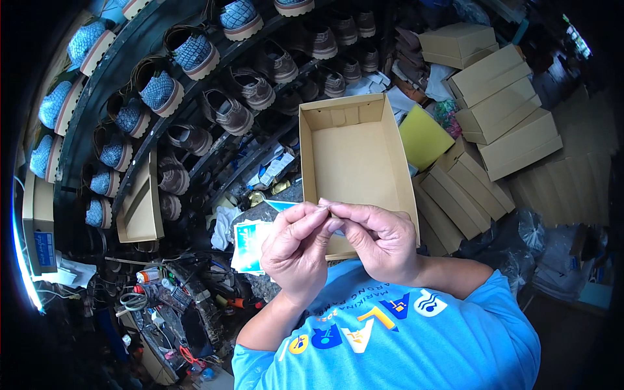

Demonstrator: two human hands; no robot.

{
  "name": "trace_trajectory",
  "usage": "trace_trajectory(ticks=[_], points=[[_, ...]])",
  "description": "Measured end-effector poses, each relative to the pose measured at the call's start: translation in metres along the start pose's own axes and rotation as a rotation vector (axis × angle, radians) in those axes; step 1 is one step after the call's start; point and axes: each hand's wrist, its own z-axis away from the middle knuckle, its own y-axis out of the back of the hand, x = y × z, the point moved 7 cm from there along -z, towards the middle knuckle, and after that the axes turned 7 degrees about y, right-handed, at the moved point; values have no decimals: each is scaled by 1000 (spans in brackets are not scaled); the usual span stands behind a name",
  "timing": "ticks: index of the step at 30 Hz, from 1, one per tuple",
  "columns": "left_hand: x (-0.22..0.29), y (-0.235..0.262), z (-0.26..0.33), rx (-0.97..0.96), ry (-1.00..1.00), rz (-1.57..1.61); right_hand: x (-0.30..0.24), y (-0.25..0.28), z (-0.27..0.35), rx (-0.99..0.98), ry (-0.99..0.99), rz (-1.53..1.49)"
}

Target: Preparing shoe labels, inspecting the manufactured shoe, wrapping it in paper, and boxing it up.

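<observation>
Both hands were raised together just in front of the open cardboard box point(354, 162), at its near end. Left hand point(296, 250) had thumb and fingertips pinched shut on something small and thin; right hand point(380, 237) met it, fingertips also pinched at the same spot near the box's near edge. What exactly sat between the fingertips was too small to tell, possibly a sticker or its backing. The two hands touched at the fingertips.

The box lay empty, long side running away from the person, flaps folded in at the far end. Just left of the box's near corner sat a stack of white-and-teal stickers or labels point(250, 244), partly hidden behind the left hand. Right of the box, a yellow sheet point(422, 138) leaned against it. Further right of the box, stacks of closed tan cardboard boxes point(500, 110) piled up. Left of and beyond the box, curved dark racks point(130, 52) held rows of brown shoes point(227, 112) and shoes with blue woven uppers point(159, 91). A flat unfolded box piece point(140, 208) leaned well left of the box. Below-left of the box, clutter of tools and wires point(162, 305) lay on a bench. The person wore a blue printed shirt point(403, 338).
</observation>
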Motion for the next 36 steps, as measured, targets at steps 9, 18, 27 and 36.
trace_trajectory(ticks=[9,18,27,36], points=[[1,9,2,38,-84,-112,2,-6,0,-31,-4,-53],[-6,6,5,11,47,97,10,-6,8,0,-117,-258],[3,-2,0,-116,115,83,28,13,-3,-50,-210,-472],[-5,97,-37,60,243,152,116,172,-79,549,-241,-248]])
